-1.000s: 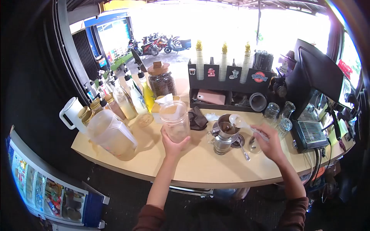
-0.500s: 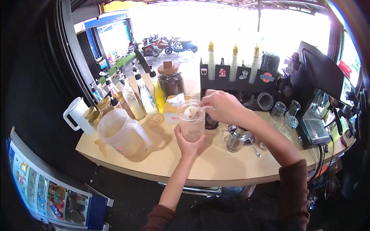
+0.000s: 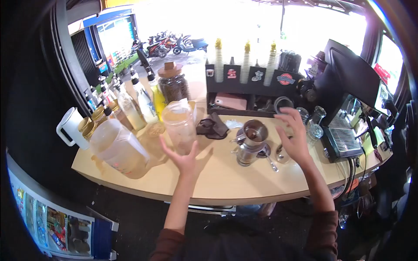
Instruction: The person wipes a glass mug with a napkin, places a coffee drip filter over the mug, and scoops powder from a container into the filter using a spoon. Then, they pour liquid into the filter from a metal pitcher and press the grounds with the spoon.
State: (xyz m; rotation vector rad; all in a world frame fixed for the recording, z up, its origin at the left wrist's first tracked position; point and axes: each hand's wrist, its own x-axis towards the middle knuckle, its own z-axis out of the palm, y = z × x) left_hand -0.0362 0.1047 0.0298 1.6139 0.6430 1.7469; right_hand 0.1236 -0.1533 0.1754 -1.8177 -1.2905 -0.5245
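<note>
A clear plastic cup [image 3: 178,124] stands upright on the light wooden counter. My left hand [image 3: 183,158] is at its lower part, with thumb and fingers spread apart around the near side. My right hand [image 3: 294,137] is raised over the counter to the right, fingers apart and holding nothing. Left of that hand, a metal drip filter [image 3: 255,132] sits on top of a glass mug [image 3: 246,155]. Beside the mug lies a spoon [image 3: 273,163]. A dark cloth [image 3: 212,126] rests between the cup and the filter.
Left of the cup are a large plastic pitcher [image 3: 117,145], a white jug [image 3: 72,128], pump bottles [image 3: 143,100] and a jar of coffee beans [image 3: 173,85]. A black organizer [image 3: 237,74] bears stacked cups. An espresso machine [image 3: 346,135] and glasses [image 3: 316,117] stand right.
My right hand has left the cup's rim and moved right, past the metal filter. My left hand has opened from its grip on the cup, which now stands further left. The view has shifted.
</note>
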